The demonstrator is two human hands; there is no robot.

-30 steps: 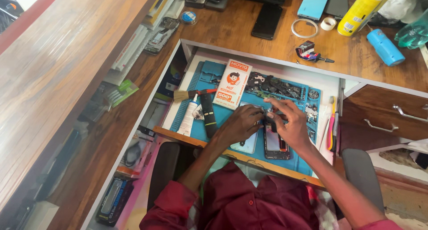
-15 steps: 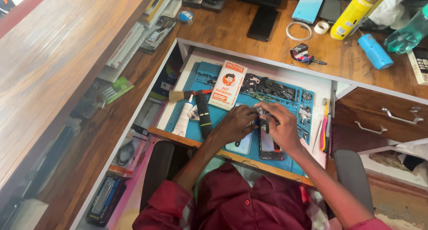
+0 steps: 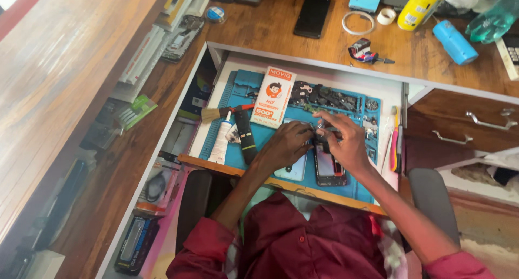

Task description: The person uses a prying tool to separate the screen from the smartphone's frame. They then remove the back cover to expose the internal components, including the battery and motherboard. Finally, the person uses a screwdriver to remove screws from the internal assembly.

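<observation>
Pinching a small dark part (image 3: pixel 320 140) between them, the left hand (image 3: pixel 286 145) and right hand (image 3: pixel 346 143) met over an opened phone (image 3: pixel 328 170) on the blue mat (image 3: pixel 259 138), right of a white tube (image 3: pixel 220 143).

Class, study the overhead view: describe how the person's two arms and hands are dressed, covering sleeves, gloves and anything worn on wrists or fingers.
Both hands, the left hand and the right hand, are bare, with no gloves. No watch or bracelet shows on either wrist; rings are too small to tell. The forearms are uncovered. Dark red shirt sleeves are pushed up towards the elbows, showing a checked lining at the cuff.
</observation>
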